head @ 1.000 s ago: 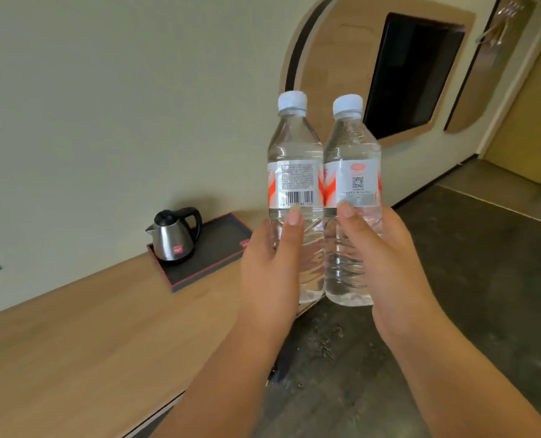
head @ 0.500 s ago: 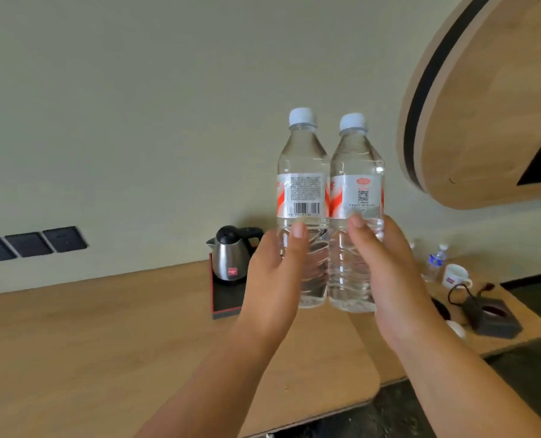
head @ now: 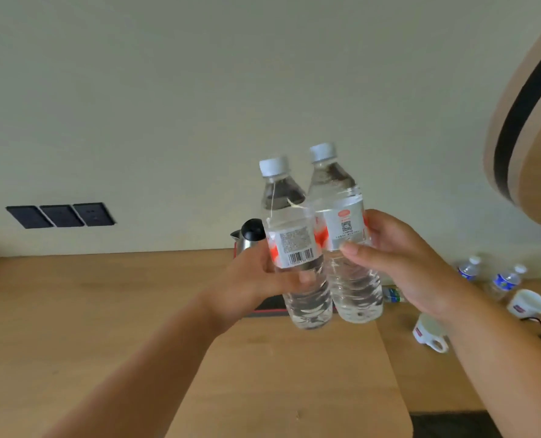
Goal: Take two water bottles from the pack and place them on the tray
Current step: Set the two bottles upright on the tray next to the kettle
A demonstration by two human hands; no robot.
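I hold two clear water bottles with pale caps and red-and-white labels side by side in the air above the wooden counter. My left hand (head: 250, 279) grips the left bottle (head: 294, 248) around its middle. My right hand (head: 402, 263) grips the right bottle (head: 342, 222) at its label. Both bottles tilt slightly to the left, and their sides touch. Behind and below them a thin strip of the black tray with a red edge (head: 270, 306) shows on the counter. The rest of the tray is hidden by my hands and the bottles.
A steel kettle with a black lid (head: 247, 237) stands on the tray behind my left hand. To the right on the counter (head: 105, 311) are two small blue-labelled bottles (head: 469, 268), two white cups (head: 430, 331) and a dark cable. Three black wall sockets (head: 60, 215) sit at left.
The view has swung left and closer to the counter. The bottles have come lower toward the tray and now tilt left, and my grip on them is higher.
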